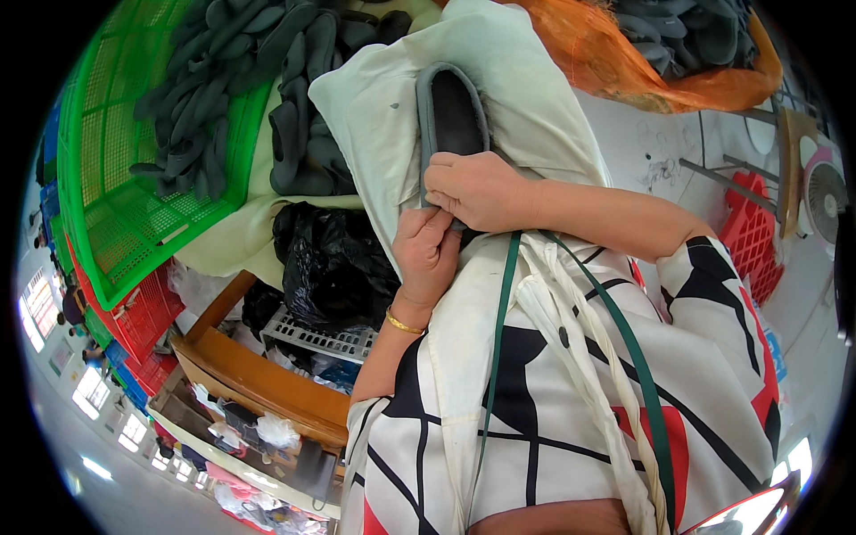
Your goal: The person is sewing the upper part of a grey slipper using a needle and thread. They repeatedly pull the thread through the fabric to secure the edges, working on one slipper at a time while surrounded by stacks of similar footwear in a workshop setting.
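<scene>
A dark grey slipper-like shoe (pixel 455 111) lies on the pale cloth (pixel 366 98) over my lap, its rounded end pointing away from me. Both hands meet at its near end. My right hand (pixel 477 190) comes across from the right, fingers bent and pinched on the shoe's edge. Just below and to the left, my left hand (pixel 426 251) is closed on the same near end, a gold bangle on its wrist. Whether a small tool or thread sits between the fingers is hidden.
At left a green plastic basket (pixel 107 169) holds many grey shoe pieces (pixel 201 116). Black plastic bags (pixel 330 259) and a brown wooden chair (pixel 259 366) stand below it. An orange sack (pixel 588 53) of grey pieces is at upper right, near a red crate (pixel 752 236) and a fan (pixel 822 201).
</scene>
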Demonstrator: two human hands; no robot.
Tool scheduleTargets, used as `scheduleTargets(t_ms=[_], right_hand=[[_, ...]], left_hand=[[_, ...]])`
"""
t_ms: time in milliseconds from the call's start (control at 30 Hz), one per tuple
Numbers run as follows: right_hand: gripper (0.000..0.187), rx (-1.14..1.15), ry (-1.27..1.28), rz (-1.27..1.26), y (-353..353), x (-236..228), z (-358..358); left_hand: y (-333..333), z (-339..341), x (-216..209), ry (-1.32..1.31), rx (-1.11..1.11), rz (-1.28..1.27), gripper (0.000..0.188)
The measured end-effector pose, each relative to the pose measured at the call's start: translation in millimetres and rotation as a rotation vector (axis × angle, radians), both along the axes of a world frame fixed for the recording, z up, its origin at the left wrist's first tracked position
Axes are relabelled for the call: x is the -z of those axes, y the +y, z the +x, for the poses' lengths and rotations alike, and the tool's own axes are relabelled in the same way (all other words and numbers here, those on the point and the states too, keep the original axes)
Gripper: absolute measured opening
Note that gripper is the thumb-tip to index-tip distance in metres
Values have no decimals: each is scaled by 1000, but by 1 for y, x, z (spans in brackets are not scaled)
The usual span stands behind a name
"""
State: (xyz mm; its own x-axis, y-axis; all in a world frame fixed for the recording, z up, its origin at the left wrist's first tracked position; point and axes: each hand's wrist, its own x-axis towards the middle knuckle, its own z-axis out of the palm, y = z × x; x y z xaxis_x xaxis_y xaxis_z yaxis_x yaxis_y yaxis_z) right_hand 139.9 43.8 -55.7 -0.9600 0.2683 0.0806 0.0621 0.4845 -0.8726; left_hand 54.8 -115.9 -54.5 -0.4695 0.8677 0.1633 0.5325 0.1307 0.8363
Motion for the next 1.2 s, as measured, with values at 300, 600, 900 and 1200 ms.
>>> scheduleTargets(t_ms=[300, 600, 900, 1200], right_hand=[[12, 115, 131, -36, 2, -15, -13], [30, 97, -464, -957, 37, -41, -19], [21, 54, -333, -1049, 38, -31, -12], [20, 108, -416, -1061, 39, -31, -13]], left_hand=[[11, -1, -3, 68, 137, 58, 27], [7, -12, -24, 21, 90, -182, 26], [18, -34, -27, -182, 223, -278, 25], [26, -42, -29, -166, 301, -282, 19]])
